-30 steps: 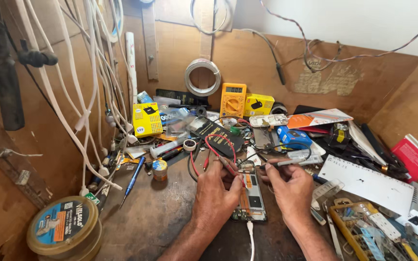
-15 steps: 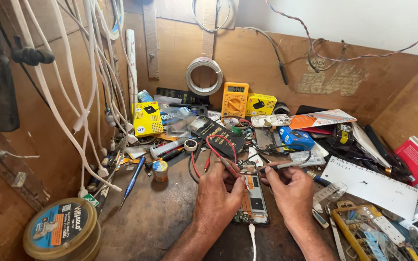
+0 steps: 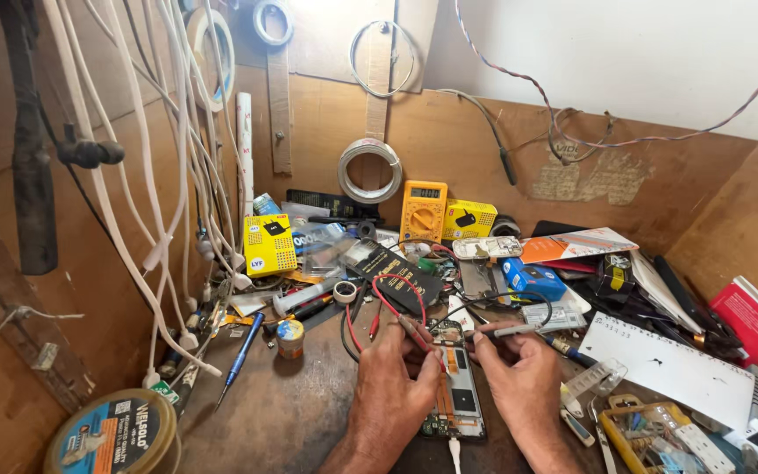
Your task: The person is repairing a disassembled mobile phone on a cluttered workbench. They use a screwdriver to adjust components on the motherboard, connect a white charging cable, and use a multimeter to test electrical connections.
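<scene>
Two hands work at the middle of a crowded wooden bench, and I read it from the left. Far left, white cables hang down the side wall, with a round tin at the bottom corner and a blue screwdriver lying on the bench beside it. Next comes a small solder pot, then my left hand, whose fingers are pressed together, pinching the red probe near its tip; its red lead loops back toward the yellow meter standing against the back wall. Between the hands lies the opened phone, board up, flat on the bench and partly under both thumbs. My right hand pinches the black probe between thumb and forefinger, the other fingers curled under. Right of that sit a blue box, a white ruler and a red booklet. To probe well, I judge that both tips should touch only their own pads, wrists resting on the bench for steadiness, with the meter's face kept in sight; whether the tips touch the board now I cannot tell.
</scene>
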